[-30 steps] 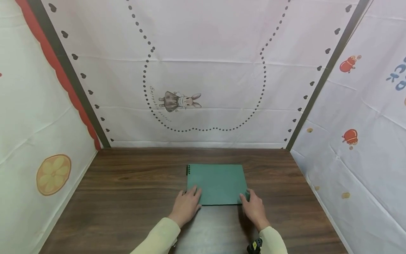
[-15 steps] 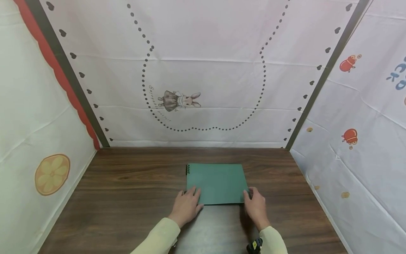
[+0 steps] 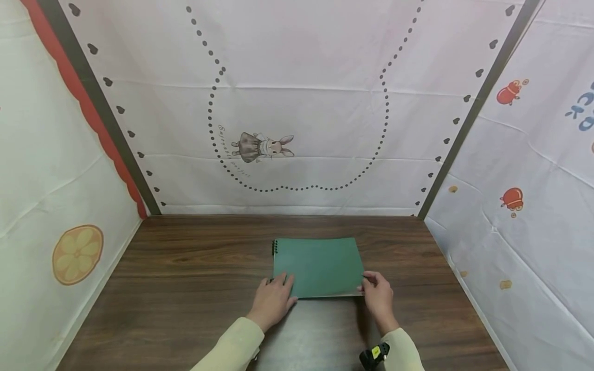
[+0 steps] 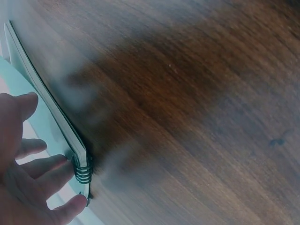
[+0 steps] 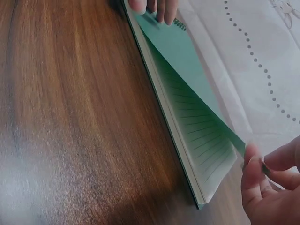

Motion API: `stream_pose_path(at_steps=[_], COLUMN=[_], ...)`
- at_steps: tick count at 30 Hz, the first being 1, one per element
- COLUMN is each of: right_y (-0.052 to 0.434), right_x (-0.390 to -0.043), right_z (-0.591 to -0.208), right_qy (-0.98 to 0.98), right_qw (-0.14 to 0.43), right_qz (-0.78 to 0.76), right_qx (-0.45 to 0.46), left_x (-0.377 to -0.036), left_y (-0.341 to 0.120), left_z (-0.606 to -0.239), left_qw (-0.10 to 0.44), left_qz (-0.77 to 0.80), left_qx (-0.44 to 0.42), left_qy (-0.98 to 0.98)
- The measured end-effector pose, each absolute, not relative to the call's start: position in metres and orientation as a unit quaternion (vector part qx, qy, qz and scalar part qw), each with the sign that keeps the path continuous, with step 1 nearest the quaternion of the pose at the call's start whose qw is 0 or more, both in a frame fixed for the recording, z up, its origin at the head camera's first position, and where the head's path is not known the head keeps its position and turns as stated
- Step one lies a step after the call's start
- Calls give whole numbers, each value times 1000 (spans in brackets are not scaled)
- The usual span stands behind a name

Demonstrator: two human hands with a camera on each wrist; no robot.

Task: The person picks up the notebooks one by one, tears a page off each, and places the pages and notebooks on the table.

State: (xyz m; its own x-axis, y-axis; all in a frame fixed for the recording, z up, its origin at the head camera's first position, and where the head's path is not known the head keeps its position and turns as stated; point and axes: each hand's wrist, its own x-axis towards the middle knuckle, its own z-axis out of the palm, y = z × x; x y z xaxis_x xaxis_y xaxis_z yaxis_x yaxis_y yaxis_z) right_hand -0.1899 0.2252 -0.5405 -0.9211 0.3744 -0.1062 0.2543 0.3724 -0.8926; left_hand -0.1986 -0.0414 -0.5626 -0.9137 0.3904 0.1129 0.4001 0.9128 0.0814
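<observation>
- Green spiral notebook point(image 3: 317, 267) flat on wood table point(image 3: 185, 288), mid-front, coil on its left edge.
- L hand point(image 3: 274, 299): fingers straight, pressing down on cover's near-left corner by the coil point(image 4: 82, 168). Nothing gripped.
- R hand point(image 3: 378, 296): thumb + fingers pinch cover's near-right corner, cover point(image 5: 187, 61) raised off the lined pages point(image 5: 201, 145) there.

A dark brown wooden table point(image 3: 185, 288) with a visible lengthwise grain carries the scene, its surface slightly glossy near the front edge. Directly on it, a little right of centre and nearer the front than the back, lies a green-covered rectangular spiral-bound notebook point(image 3: 317, 265), its black wire coil along the left edge. The cover's near right corner is raised off lined pages point(image 5: 206, 150).
</observation>
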Motion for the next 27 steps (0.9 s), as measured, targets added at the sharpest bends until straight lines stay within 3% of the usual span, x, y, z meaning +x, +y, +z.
stream_pose_path(at_steps=[8,27], right_y=[227,223], right_x=[-189,-192], right_z=[-527,-507], right_qy=[-793,-768], right_qw=[51,70], right_qz=[575,610], right_qx=[-193,-183], left_x=[-199,-207], left_y=[-40,-23], left_z=[-560,-557], left_qw=[44,107], left_qz=[-68,-107], left_qx=[-209,-269], left_qy=[-974,-951])
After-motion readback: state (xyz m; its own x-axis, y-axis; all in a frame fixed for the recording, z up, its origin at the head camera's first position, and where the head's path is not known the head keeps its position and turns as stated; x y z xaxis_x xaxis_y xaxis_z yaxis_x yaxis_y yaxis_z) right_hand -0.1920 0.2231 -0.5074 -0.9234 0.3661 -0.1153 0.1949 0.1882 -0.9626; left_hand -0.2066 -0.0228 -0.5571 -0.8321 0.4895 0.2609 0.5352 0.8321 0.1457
